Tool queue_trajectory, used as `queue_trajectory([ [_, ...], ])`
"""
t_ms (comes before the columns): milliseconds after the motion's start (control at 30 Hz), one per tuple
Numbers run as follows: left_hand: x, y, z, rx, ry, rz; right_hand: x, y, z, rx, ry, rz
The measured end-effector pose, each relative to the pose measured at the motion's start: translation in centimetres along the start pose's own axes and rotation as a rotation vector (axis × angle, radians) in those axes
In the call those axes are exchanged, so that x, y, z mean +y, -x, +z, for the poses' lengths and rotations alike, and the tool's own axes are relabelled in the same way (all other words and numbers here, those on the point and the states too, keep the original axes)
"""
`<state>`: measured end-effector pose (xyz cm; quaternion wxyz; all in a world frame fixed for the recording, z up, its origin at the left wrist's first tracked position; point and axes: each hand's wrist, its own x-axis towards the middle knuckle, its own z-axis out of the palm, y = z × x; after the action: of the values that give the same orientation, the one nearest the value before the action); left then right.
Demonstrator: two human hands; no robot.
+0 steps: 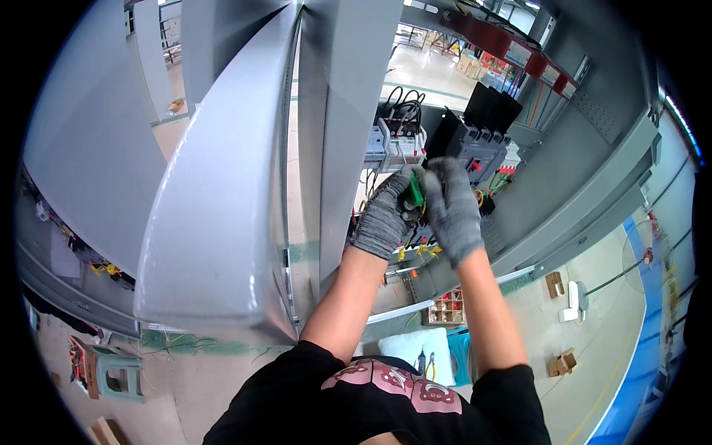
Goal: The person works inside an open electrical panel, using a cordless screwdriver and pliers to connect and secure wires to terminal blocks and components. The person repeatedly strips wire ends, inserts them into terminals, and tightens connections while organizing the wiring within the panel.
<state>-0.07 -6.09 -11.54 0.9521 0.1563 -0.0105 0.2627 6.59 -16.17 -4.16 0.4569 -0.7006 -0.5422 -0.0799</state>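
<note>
Both my hands wear grey knit gloves and work inside an open grey metal cabinet. My left hand (384, 215) is closed around a small green piece (416, 190); its exact kind does not show. Close beside it is my right hand (454, 209), its fingers raised and smeared by motion, so their grip is hidden. Just beyond the left hand sits a light grey switch device (400, 148) with black wires (404, 105) looping from its top. Behind the right hand is a dark circuit breaker (475, 152) with black upright barriers (493, 107). Yellow wire ends (424, 251) hang below my hands.
A large grey door panel (215, 193) stands at my left, beside a cabinet post (356, 126). Red-brown bars (512, 48) cross the upper right. Below are a divided box (447, 308), a white pad (415, 345) with pliers (431, 365), and a grey-green stool (119, 374).
</note>
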Motion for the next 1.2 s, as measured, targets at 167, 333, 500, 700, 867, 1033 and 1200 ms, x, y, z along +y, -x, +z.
queue_trajectory([
  [167,0.1,-0.9,-0.6,0.074,-0.052,0.078,-3.0,1.8,0.4,-0.189,0.473,-0.047],
  [333,-0.6,-2.2,-0.6,-0.149,0.219,0.010,-3.7,0.0,1.1,-0.338,0.832,-0.068],
  [500,-1.0,-2.6,-2.1,-0.288,0.342,0.001,-3.4,-1.0,1.2,-0.442,0.840,-0.117],
  [700,-1.0,-2.3,0.0,-0.080,0.126,0.200,-2.0,-1.5,1.2,-0.320,0.343,0.082],
  [867,-1.5,-2.7,0.5,0.034,0.055,0.240,3.1,-1.0,3.6,-0.076,-0.393,0.167],
  [1033,-1.5,-4.4,-1.0,-0.001,-0.022,0.309,2.1,-0.3,2.3,-0.101,-0.089,0.028],
  [1200,-0.9,-5.4,-2.8,-0.033,-0.027,0.270,-2.8,-0.9,0.2,-0.347,0.781,-0.050],
])
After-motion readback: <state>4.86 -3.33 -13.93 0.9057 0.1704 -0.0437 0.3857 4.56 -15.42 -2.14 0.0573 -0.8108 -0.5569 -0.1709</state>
